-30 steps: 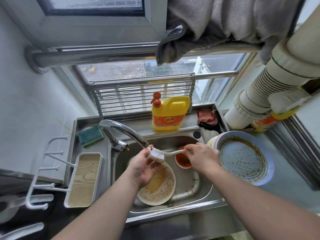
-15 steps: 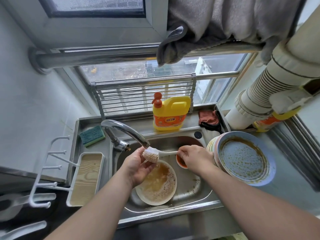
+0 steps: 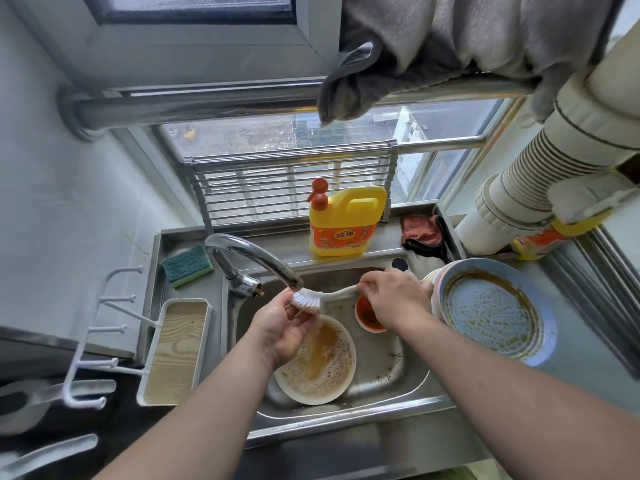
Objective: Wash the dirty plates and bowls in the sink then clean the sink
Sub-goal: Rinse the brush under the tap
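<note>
The right hand [image 3: 391,299] is pinching the white handle of a dish brush [image 3: 313,301], fingers curled round its end, holding it level so the bristle head is sitting directly under the spout of the faucet [image 3: 256,259]. The left hand [image 3: 282,329] is cupping the bristles from below, fingers bent around them, probably working them under the spout to wet or rinse them; no stream is clearly visible, so whether water is running cannot be told.

Just below the faucet's spout, in the sink [image 3: 398,382], a cream bowl [image 3: 320,367] holding foamy brown liquid is lying beneath the left hand. Right of the spout, an orange bowl [image 3: 369,318] with red residue is sitting partly hidden by the right wrist. Both seem placed where rinse water will fall.

Farther right of the faucet, a stack of plates topped by a blue plate [image 3: 495,311] ringed with brown sauce is waiting on the desk [image 3: 585,344], within the right hand's reach. Behind the faucet, a yellow detergent bottle [image 3: 341,225] is standing on the ledge; left of it, a green sponge [image 3: 187,266] is lying flat.

Washing appears barely begun: every dish is showing soil.
</note>
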`<state>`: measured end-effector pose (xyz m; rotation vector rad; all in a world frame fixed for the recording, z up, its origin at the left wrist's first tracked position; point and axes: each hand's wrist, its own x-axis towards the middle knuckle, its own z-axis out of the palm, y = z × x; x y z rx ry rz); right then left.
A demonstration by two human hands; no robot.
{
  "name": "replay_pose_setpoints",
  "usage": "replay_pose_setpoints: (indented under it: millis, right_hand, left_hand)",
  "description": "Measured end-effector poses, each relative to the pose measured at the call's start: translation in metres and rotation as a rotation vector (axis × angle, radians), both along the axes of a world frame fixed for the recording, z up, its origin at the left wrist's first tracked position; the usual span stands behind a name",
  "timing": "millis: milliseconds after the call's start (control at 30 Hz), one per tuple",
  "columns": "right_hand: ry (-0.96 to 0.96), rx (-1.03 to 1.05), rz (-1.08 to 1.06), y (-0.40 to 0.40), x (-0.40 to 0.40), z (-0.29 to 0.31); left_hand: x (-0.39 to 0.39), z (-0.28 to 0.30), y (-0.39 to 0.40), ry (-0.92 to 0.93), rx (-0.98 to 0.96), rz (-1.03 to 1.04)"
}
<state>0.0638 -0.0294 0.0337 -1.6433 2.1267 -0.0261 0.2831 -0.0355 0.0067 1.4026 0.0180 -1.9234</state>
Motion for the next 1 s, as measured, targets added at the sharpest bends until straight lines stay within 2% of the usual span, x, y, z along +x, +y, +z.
replay_pose_setpoints:
  millis: [367,633,1000]
  right_hand:
    - [0.049,-0.036,0.039,-0.005,-0.028,0.012]
    - [0.013,0.042,0.018,-0.007,-0.002,0.006]
    - [0.013,0.022,0.012,-0.008,0.002,0.006]
  left_hand:
    - [-0.02,0.009,0.008,0.036,-0.032,-0.031]
    - [0.002,0.003,0.001,-0.042,-0.027,-0.047]
    - [0.004,0.0,0.001,0.004,0.009,0.001]
